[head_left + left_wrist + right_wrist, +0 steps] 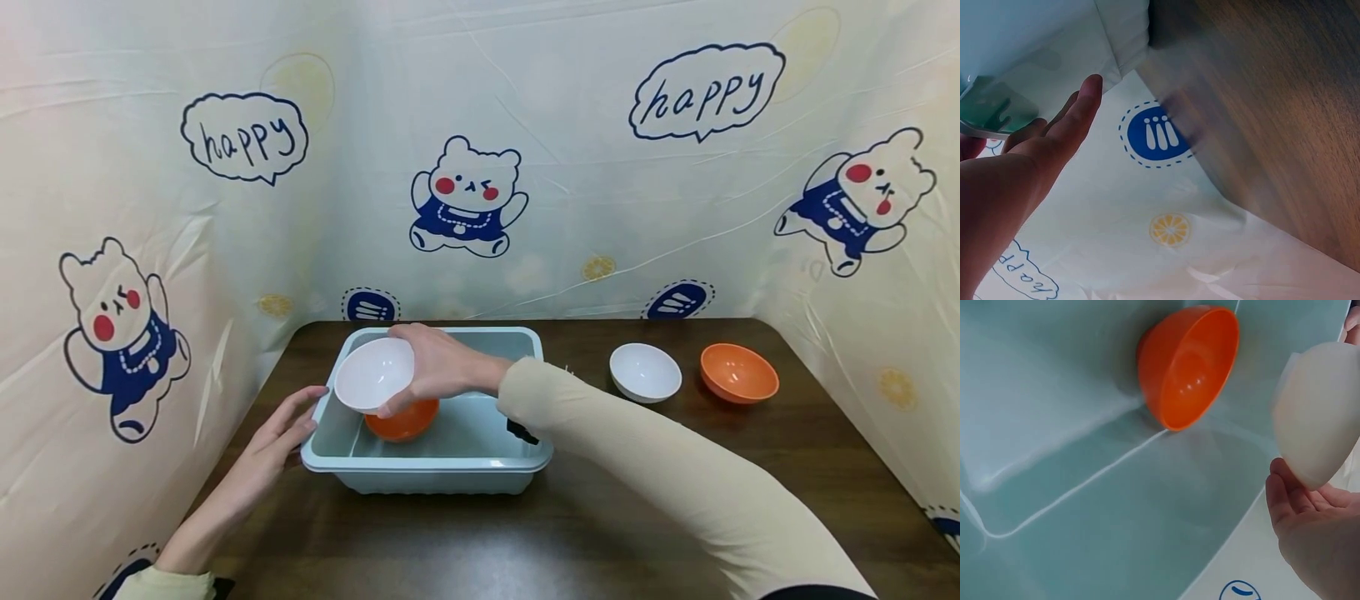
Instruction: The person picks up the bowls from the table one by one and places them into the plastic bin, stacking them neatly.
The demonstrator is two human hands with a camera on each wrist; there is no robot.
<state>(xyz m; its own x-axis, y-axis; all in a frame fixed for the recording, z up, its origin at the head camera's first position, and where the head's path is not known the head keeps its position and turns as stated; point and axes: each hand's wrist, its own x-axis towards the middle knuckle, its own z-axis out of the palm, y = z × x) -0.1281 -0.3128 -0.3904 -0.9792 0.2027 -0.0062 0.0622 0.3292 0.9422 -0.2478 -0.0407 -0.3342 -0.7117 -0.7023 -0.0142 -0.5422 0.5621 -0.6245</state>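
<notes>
A white bowl point(374, 375) is pinched at its right side by my right hand point(442, 367), held tilted above the left part of the pale blue plastic basin point(427, 463). Beneath it in the basin lies an orange bowl point(402, 423), partly covered by the white one in the head view. The right wrist view shows the orange bowl point(1188, 369) on the basin floor, apart from the raised white bowl point(1319, 415). My left hand point(279, 433) rests against the basin's left rim, fingers extended along its outer wall, as the left wrist view shows too.
On the dark wooden table point(480, 550), to the right of the basin, stand another white bowl point(646, 372) and another orange bowl point(739, 373), side by side. A printed curtain point(570, 167) closes off the back and both sides.
</notes>
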